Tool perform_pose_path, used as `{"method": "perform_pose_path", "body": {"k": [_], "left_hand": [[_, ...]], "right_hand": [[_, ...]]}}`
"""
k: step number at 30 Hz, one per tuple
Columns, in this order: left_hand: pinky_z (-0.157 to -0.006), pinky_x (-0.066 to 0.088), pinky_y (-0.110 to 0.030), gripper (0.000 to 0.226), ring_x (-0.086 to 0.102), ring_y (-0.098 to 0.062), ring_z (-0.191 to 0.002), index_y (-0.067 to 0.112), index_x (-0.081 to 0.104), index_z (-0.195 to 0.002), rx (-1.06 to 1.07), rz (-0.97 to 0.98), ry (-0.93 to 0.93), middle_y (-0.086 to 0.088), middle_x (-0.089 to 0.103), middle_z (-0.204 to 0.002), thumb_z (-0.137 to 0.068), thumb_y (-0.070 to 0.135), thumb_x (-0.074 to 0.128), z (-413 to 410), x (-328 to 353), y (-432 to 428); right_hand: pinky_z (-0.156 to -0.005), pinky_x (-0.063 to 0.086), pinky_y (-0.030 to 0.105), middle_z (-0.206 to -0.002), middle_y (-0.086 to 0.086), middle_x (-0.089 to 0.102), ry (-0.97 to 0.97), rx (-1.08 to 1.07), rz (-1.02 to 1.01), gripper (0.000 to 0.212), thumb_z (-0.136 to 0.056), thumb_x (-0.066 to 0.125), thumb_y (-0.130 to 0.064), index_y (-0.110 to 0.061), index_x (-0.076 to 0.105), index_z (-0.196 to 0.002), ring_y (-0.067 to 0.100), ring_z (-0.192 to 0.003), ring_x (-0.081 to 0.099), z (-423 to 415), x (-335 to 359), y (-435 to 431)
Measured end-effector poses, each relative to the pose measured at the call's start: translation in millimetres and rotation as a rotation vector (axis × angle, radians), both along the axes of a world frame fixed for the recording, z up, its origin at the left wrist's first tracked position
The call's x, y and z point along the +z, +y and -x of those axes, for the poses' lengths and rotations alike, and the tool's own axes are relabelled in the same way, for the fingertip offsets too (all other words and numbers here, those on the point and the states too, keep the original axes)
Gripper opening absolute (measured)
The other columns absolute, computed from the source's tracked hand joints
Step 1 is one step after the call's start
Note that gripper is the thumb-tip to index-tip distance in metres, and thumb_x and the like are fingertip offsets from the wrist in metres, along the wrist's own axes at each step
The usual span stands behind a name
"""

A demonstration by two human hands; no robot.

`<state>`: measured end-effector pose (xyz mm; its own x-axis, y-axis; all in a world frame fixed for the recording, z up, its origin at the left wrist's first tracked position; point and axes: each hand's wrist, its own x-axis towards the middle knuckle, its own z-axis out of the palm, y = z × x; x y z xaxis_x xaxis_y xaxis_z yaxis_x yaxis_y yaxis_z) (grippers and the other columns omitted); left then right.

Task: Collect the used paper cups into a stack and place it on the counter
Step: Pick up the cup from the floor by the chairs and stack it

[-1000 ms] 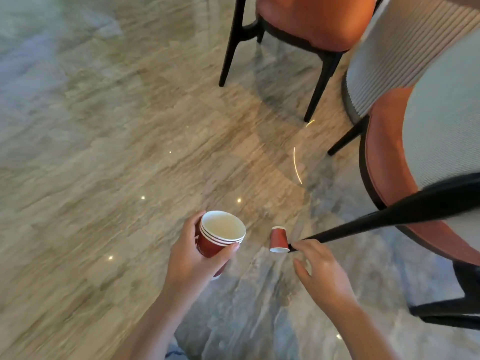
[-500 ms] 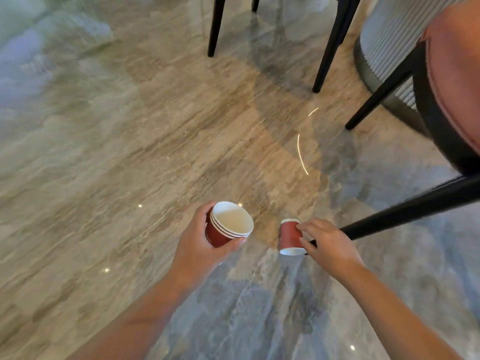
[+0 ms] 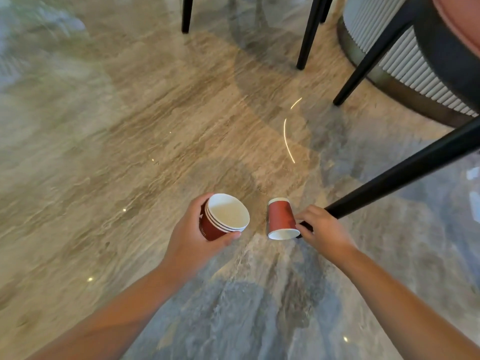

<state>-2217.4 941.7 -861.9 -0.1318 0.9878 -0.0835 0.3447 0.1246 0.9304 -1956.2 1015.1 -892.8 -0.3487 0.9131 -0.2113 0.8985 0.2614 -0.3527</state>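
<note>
Red paper with a white lining: the stack (image 3: 223, 222) of 3 nested cups sits in the left hand (image 3: 191, 236). The fingers wrap the far wall and the thumb lies across the near wall. The mouth tilts up and to the right.

The right hand (image 3: 323, 229) is curled on the single cup (image 3: 281, 219), fingertips pinching its right wall close to the rim. The thumb is hidden. Whether this cup rests on the floor (image 3: 130, 152) or is clear of it cannot be told.

Key relation: the single cup lies just beside the stack, on its right, with a narrow gap between them. Its long axis runs near to far, with the mouth toward the person and the closed base away.

Judgement: the cup needs about a half turn, so that its base leads into the stack's mouth, then a short move left. The right hand is the nearer one and holds the cup.

Clearance: a black chair leg (image 3: 402, 178) slants in from the right, and its foot ends right at the right hand's fingers.

Judgement: withdraw left and upward, away from the leg. The floor left of and beyond both hands gives open room. Farther off stand 2 more far chair legs (image 3: 309, 35) and a ribbed base (image 3: 384, 55), well apart from the hands. No table is in view.
</note>
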Motion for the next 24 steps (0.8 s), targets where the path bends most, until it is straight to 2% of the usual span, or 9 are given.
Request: {"method": "perform_pose_path", "body": {"k": [2, 3, 5, 7, 11, 15, 20, 24], "left_hand": [[-0.073, 0.034, 0.004, 0.075, 0.049, 0.02, -0.095, 0.047, 0.043, -0.11, 0.002, 0.009, 0.019, 0.041, 0.053, -0.104, -0.049, 0.05, 0.086, 0.2, -6.7, -8.4], [-0.072, 0.034, 0.005, 0.072, 0.049, 0.021, -0.095, 0.047, 0.042, -0.11, 0.007, 0.014, 0.032, 0.042, 0.053, -0.103, -0.05, 0.046, 0.083, 1.7, -9.4, -11.2], [-0.072, 0.034, 0.004, 0.069, 0.049, 0.021, -0.094, 0.047, 0.042, -0.11, 0.04, 0.02, 0.047, 0.035, 0.056, -0.102, -0.051, 0.044, 0.078, 6.8, -12.4, -14.2], [-0.073, 0.034, 0.003, 0.068, 0.049, 0.02, -0.095, 0.05, 0.042, -0.108, 0.062, 0.021, 0.055, 0.035, 0.055, -0.103, -0.051, 0.044, 0.078, 11.9, -12.6, -15.4], [-0.072, 0.035, 0.004, 0.067, 0.049, 0.018, -0.097, 0.054, 0.04, -0.108, 0.07, -0.004, 0.075, 0.048, 0.047, -0.105, -0.053, 0.048, 0.079, 16.9, -7.9, -15.9], [-0.069, 0.037, 0.003, 0.068, 0.051, 0.016, -0.098, 0.058, 0.04, -0.107, 0.086, -0.018, 0.056, 0.045, 0.049, -0.105, -0.05, 0.055, 0.077, 20.2, -5.3, -15.4], [-0.07, 0.039, 0.002, 0.067, 0.051, 0.013, -0.101, 0.055, 0.041, -0.109, 0.083, -0.022, 0.03, 0.042, 0.05, -0.106, -0.054, 0.049, 0.079, 20.9, -6.9, -17.3], [-0.073, 0.04, 0.001, 0.07, 0.05, 0.013, -0.101, 0.053, 0.041, -0.111, 0.055, -0.024, 0.019, 0.041, 0.049, -0.108, -0.054, 0.053, 0.083, 21.4, -6.0, -19.1]], "right_hand": [[-0.082, 0.036, 0.02, -0.11, 0.005, 0.057, 0.001, 0.011, -0.019, 0.029, -0.089, 0.055, -0.017, -0.01, 0.059, -0.116, 0.017, -0.103, 0.052, 3.9, -8.3, 1.7], [-0.08, 0.035, 0.02, -0.111, 0.005, 0.056, -0.003, 0.022, -0.021, 0.03, -0.089, 0.056, -0.018, -0.01, 0.058, -0.117, 0.017, -0.103, 0.052, 6.4, -12.2, 2.3], [-0.082, 0.037, 0.022, -0.115, 0.004, 0.055, -0.024, 0.042, -0.004, 0.032, -0.088, 0.056, -0.02, -0.011, 0.056, -0.119, 0.017, -0.107, 0.05, 9.3, -19.6, 2.4], [-0.087, 0.04, 0.026, -0.119, 0.004, 0.053, -0.059, 0.05, 0.015, 0.034, -0.088, 0.056, -0.02, -0.011, 0.055, -0.12, 0.017, -0.111, 0.048, 9.3, -25.9, 1.7], [-0.09, 0.039, 0.024, -0.122, 0.004, 0.049, -0.105, 0.055, -0.004, 0.034, -0.089, 0.054, -0.021, -0.012, 0.053, -0.122, 0.016, -0.112, 0.047, 10.9, -34.3, 1.1], [-0.089, 0.04, 0.025, -0.121, 0.003, 0.049, -0.112, 0.07, -0.04, 0.034, -0.088, 0.055, -0.021, -0.012, 0.053, -0.121, 0.017, -0.113, 0.047, 14.1, -36.8, 3.0], [-0.08, 0.042, 0.028, -0.11, 0.008, 0.056, -0.031, 0.017, -0.076, 0.028, -0.086, 0.058, -0.014, -0.006, 0.06, -0.113, 0.021, -0.102, 0.054, 15.4, -37.0, 0.5], [-0.07, 0.047, 0.033, -0.099, 0.011, 0.059, 0.022, -0.042, -0.117, 0.018, -0.084, 0.061, -0.009, -0.002, 0.065, -0.1, 0.025, -0.088, 0.058, 17.9, -34.7, -0.8]]}}
